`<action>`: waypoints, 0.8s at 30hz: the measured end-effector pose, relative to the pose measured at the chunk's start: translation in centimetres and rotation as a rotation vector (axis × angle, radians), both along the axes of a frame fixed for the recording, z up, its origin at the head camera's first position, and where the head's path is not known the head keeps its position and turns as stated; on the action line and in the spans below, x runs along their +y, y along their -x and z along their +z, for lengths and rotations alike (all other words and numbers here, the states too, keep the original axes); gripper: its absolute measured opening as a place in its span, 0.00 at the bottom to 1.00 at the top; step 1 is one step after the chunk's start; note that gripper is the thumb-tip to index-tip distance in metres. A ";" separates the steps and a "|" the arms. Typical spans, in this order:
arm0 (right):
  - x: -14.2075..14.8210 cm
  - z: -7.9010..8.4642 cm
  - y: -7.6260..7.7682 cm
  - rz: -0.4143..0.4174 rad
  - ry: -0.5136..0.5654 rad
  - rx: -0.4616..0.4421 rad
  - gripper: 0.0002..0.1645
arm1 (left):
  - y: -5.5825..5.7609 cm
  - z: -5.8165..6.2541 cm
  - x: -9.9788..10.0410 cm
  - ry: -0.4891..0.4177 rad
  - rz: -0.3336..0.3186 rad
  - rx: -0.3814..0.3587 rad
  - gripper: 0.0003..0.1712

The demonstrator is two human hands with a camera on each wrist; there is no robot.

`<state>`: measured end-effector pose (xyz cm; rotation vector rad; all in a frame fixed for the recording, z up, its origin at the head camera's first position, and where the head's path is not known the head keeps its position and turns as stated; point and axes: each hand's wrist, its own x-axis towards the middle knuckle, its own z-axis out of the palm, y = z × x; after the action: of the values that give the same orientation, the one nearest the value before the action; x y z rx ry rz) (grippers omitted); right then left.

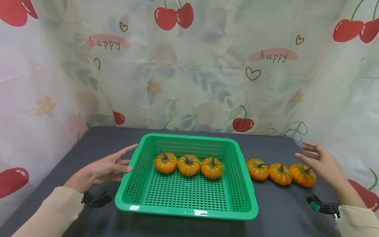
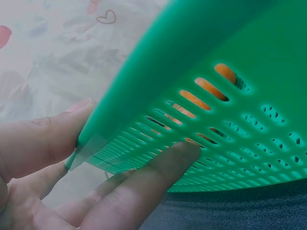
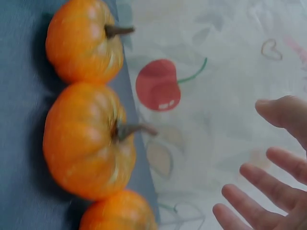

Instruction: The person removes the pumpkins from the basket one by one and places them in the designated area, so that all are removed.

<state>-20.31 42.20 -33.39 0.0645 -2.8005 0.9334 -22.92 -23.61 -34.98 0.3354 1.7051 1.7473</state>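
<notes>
A green plastic basket (image 1: pixel 186 214) stands on the dark table with three small orange pumpkins in a row inside, the left one (image 1: pixel 165 162), the middle one (image 1: pixel 189 165) and the right one (image 1: pixel 212 168). My left hand (image 1: pixel 103 169) is at the basket's left side, fingers extended along the slotted wall and fingertips right at the rim. Right of the basket, three more pumpkins line up: a near one (image 1: pixel 257 169), a middle one (image 1: pixel 280 174) and an outer one (image 1: pixel 303 175). My right hand (image 1: pixel 322 163) hovers by the outer pumpkin, fingers spread, holding nothing.
A dark cloth-like table (image 1: pixel 103 138) lies under everything. Behind it and along both sides hangs a pale curtain (image 1: pixel 189 65) printed with cherries, hearts and words. Dark bands with attached devices circle both wrists, the left band (image 1: pixel 96 199) close to the basket.
</notes>
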 end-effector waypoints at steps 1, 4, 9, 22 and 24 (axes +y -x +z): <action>-0.3 0.1 0.0 0.005 0.004 0.011 0.45 | 0.0 0.0 0.0 -0.001 -0.002 0.001 0.56; -1.2 0.6 0.1 0.022 0.008 0.044 0.42 | 0.0 0.0 0.0 -0.002 -0.004 0.003 0.56; -3.1 1.3 0.2 0.078 0.066 0.076 0.38 | 0.1 -0.1 -0.1 -0.006 -0.005 0.003 0.56; -9.0 3.4 0.3 0.212 0.167 0.108 0.33 | 0.1 0.0 0.0 0.000 -0.014 0.008 0.56; -9.9 3.6 0.4 0.238 0.184 0.113 0.33 | 0.1 0.0 0.0 0.000 -0.013 0.008 0.56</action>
<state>-20.70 32.26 -29.83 0.4189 -2.6305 1.1958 -23.05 -23.64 -34.99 0.3536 1.7052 1.7383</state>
